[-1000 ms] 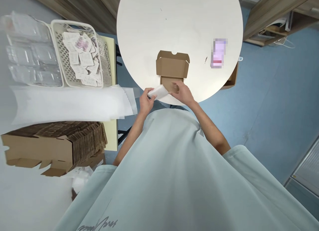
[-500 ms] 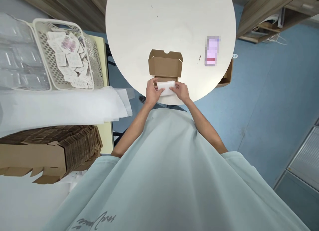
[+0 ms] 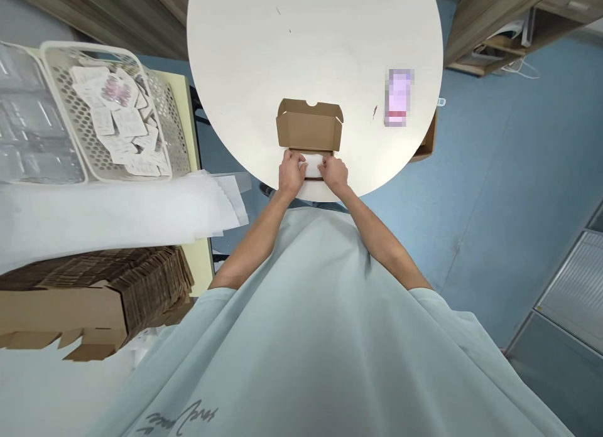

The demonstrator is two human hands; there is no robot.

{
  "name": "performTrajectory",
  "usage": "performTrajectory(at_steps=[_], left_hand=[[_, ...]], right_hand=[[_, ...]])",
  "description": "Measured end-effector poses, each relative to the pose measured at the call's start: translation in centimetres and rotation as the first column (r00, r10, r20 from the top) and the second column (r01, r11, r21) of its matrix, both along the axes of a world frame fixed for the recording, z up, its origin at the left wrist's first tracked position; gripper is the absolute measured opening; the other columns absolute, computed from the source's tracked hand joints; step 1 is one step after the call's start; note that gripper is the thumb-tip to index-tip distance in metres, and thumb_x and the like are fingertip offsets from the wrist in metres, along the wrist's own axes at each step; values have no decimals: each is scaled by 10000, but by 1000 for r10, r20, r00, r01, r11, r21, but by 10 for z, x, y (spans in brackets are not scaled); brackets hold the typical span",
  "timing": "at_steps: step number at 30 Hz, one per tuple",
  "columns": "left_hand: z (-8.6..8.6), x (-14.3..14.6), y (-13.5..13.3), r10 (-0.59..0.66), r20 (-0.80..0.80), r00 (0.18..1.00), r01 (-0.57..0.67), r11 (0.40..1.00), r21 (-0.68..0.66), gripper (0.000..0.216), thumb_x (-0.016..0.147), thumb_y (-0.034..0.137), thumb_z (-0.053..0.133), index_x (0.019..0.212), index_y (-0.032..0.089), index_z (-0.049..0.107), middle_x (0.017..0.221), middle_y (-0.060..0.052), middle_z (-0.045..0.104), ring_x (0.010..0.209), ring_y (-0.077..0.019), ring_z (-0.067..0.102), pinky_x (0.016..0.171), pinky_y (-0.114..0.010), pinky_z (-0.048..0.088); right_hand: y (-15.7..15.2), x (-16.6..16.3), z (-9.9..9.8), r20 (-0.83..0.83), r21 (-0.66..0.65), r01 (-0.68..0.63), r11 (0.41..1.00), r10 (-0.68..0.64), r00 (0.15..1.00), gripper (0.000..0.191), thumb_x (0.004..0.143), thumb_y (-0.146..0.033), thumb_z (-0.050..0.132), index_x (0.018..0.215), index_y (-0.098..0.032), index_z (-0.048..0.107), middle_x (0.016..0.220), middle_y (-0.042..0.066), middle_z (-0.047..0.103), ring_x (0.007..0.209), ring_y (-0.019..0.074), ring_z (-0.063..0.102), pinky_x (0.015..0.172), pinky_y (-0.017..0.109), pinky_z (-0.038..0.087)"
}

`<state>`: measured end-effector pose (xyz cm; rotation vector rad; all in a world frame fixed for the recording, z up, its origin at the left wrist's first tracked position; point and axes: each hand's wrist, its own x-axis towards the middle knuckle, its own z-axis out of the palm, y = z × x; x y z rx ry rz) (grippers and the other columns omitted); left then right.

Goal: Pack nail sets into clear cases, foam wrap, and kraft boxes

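A small brown cardboard box (image 3: 308, 130) stands at the near edge of the round white table, its lid raised away from me. Inside its lower part lies a white wrapped bundle (image 3: 313, 166); what the wrapping covers is hidden. My left hand (image 3: 291, 174) grips the bundle's left end, fingers curled over the box's left side. At the right end my right hand (image 3: 335, 174) pinches the bundle between thumb and fingers. The front wall of the box shows as a thin dark line below the bundle.
A pixelated pinkish-purple item (image 3: 398, 98) lies on the round table (image 3: 245, 66) to the right. On the left side table are a white perforated basket (image 3: 179, 151) of small printed packets, clear plastic containers (image 3: 38, 129), white sheets (image 3: 117, 211) and stacked flat cardboard boxes (image 3: 151, 277).
Both hands have lowered the white bundle from above the box's front into its lower part. They have come slightly closer together. The view has shifted a little.
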<state>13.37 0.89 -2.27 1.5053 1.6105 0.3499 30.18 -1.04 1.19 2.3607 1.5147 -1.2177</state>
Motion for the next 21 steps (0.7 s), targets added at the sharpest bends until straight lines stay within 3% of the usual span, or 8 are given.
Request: performTrajectory(at_steps=[5, 8, 11, 13, 17, 21], left_hand=[[-20, 1, 0, -39, 82, 996, 38, 999, 13, 100, 933, 268, 763, 1013, 274, 704, 1228, -114, 657, 1089, -334, 713, 1094, -521, 590], [-25, -1, -3, -55, 143, 988, 51, 998, 30, 155, 908, 323, 790, 1033, 276, 712, 1198, -126, 665, 1103, -363, 702, 1123, -568, 588], [-15, -8, -7, -76, 145, 987, 69, 996, 52, 207, 936, 387, 784, 1088, 265, 714, 1216, -149, 682, 1218, -400, 694, 1175, -587, 573], [-2, -18, -7, -57, 128, 990, 50, 997, 60, 233, 990, 434, 751, 1136, 257, 708, 1287, -166, 681, 1303, -413, 689, 1203, -591, 564], [21, -40, 14, 106, 174, 979, -127, 985, 117, 440, 1048, 562, 752, 1351, 258, 653, 1515, -198, 622, 1428, -399, 656, 1231, -575, 574], [30, -48, 57, 154, 279, 948, -206, 964, 167, 795, 971, 664, 861, 1597, 291, 543, 1672, -207, 564, 1597, -404, 562, 1336, -589, 499]], right_hand=[[3, 2, -9, -19, -3, -19, 1000, 19, 1000, 173, 1076, -232, 604, 1002, -247, 759, 1146, 195, 832, 1119, 422, 780, 997, 612, 645], [4, 6, -14, -100, 0, 18, 1000, -18, 995, 123, 1010, -212, 704, 914, -263, 762, 1048, 179, 834, 1145, 440, 785, 1047, 643, 642], [0, 15, -7, -173, 40, 43, 998, -36, 984, 162, 985, -267, 774, 827, -281, 740, 896, 140, 812, 1115, 434, 795, 1060, 637, 648], [-5, 27, 6, -192, 89, 61, 994, -43, 980, 231, 1042, -378, 730, 834, -277, 738, 875, 127, 809, 1058, 416, 808, 1037, 622, 659], [-15, 59, 34, -206, 259, 243, 935, -192, 959, 471, 1132, -682, 568, 1062, -254, 750, 1003, 127, 830, 1067, 364, 814, 1050, 576, 662], [-6, 82, 38, -258, 394, 330, 858, -242, 935, 757, 1075, -884, 522, 1437, -237, 675, 1378, 203, 785, 1310, 376, 766, 1153, 605, 630]])
